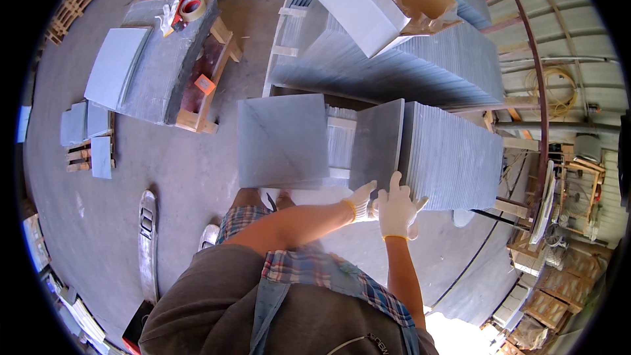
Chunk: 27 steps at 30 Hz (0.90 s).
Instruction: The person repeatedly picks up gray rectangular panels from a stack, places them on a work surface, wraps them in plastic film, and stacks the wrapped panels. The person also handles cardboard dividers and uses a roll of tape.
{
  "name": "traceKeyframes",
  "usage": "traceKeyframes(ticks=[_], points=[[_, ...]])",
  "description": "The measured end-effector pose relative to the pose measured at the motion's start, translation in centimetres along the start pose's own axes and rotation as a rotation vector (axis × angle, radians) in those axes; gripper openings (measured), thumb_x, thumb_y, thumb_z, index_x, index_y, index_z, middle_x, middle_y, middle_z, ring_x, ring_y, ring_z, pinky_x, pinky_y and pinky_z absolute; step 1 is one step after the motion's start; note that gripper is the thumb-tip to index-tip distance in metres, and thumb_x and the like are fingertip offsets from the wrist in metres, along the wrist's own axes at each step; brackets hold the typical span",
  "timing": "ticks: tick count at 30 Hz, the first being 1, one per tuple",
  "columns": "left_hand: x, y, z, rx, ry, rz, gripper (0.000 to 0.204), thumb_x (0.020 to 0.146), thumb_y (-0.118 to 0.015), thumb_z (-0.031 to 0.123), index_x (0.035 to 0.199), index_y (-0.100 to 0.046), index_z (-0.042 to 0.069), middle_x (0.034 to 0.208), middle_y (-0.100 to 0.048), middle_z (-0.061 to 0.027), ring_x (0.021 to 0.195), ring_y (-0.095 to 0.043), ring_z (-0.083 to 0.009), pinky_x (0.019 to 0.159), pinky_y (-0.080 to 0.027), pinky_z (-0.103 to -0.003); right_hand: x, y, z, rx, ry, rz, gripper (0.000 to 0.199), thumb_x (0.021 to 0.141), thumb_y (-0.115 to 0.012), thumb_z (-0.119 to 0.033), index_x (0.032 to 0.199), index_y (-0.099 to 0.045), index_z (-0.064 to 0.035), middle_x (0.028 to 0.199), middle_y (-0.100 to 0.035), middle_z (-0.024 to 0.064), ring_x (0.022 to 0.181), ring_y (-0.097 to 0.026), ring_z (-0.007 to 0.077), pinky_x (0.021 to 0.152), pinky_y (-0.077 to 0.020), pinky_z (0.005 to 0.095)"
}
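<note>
At tile stack point(453, 158): left hand point(360, 200) and right hand point(397, 212), gloved fingers closed on bottom edge of upright grey tile point(376, 144); another tile point(282, 139) already pulled aside, many left.

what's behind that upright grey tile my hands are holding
Behind the upright tile, gripped by your left hand and right hand, a row of grey tiles stands on edge. What the row rests on is hidden behind the tiles and your hands.
</note>
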<state>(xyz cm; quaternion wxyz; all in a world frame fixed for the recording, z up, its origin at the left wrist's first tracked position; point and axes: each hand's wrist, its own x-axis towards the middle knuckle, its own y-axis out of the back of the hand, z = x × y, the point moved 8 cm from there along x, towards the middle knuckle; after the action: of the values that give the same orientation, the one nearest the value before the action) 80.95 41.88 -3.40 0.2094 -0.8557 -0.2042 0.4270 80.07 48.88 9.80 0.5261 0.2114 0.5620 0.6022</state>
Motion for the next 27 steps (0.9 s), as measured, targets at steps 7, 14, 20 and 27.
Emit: traceKeyframes(ticks=[7,14,20,27], points=[[-2.9,0.9,1.9,0.326,-0.156,-0.093,0.049,0.100,-0.059,0.046,0.128,-0.051,0.006,0.121,-0.057,-0.0150,0.101,-0.062,-0.0240,0.077,-0.057,-0.039,1.5,1.9,-0.9,0.554,-0.080,-0.056,0.056,0.091,-0.058,-0.049,0.129,-0.063,-0.0079,0.113,-0.070,0.0167,0.104,-0.069,0.0360,0.106,-0.0421,0.0539],[0.8,4.3,3.5,0.346,-0.177,-0.171,0.056,0.094,-0.065,0.051,0.122,-0.051,0.005,0.105,-0.055,-0.0162,0.084,-0.061,-0.0274,0.072,-0.056,-0.040,6.7,1.0,-3.6,0.478,0.078,-0.193,0.053,0.089,-0.059,-0.049,0.106,-0.071,-0.0002,0.102,-0.072,0.0240,0.098,-0.068,0.0423,0.089,-0.0518,0.0472],[1.3,4.7,3.1,0.327,-0.089,-0.136,0.081,0.092,-0.065,0.061,0.141,-0.041,0.000,0.127,-0.053,-0.0273,0.110,-0.060,-0.0341,0.093,-0.054,-0.050,7.9,0.8,-2.7,0.469,0.156,-0.082,0.044,0.087,-0.061,-0.038,0.094,-0.072,0.0040,0.083,-0.070,0.0240,0.084,-0.069,0.0383,0.078,-0.0508,0.0465],[-4.3,8.3,5.0,0.750,0.049,0.107,0.083,0.098,-0.052,0.063,0.147,-0.041,-0.002,0.143,-0.048,-0.0315,0.131,-0.051,-0.0377,0.106,-0.045,-0.050,3.5,7.1,0.4,1.004,-0.038,-0.307,0.022,0.085,-0.065,-0.018,0.076,-0.063,0.0022,0.056,-0.053,0.0051,0.048,-0.050,0.0141,0.045,-0.0357,0.0342]])
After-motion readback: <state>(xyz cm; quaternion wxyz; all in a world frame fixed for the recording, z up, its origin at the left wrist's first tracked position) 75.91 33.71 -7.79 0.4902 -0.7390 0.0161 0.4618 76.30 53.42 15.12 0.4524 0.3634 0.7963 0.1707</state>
